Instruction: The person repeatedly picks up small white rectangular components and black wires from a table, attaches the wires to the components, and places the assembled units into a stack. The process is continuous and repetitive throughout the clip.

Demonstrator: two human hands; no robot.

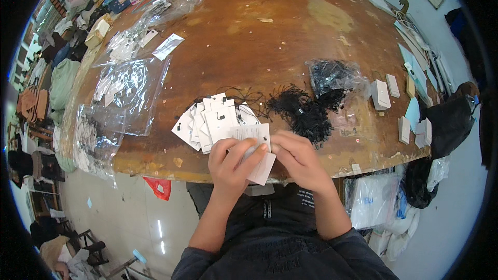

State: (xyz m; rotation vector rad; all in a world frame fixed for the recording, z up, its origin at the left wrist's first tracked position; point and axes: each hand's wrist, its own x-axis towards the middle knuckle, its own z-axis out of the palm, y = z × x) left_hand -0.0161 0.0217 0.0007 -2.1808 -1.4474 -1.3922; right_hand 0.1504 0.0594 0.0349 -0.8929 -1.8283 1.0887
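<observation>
Over the table's near edge, my left hand (228, 165) pinches white hang tags (263, 170) between thumb and fingers. One tag's upper corner has a small dark spot, apparently its hole or string. My right hand (302, 162) is closed at the tags' right edge, its fingertips pressed together; whatever they grip is too small to make out. Just beyond my hands lies a heap of white hang tags (218, 116), several with black string fasteners. Right of the heap is a tangled bundle of black hang-tag strings (300, 114).
A clear plastic bag of black strings (336, 77) lies behind the bundle. Stacks of white cards (380, 95) stand at the right edge. Clear bags with white tags (124, 91) cover the table's left side. Clothing piles (65, 83) line the far left, beyond the brown table (244, 36).
</observation>
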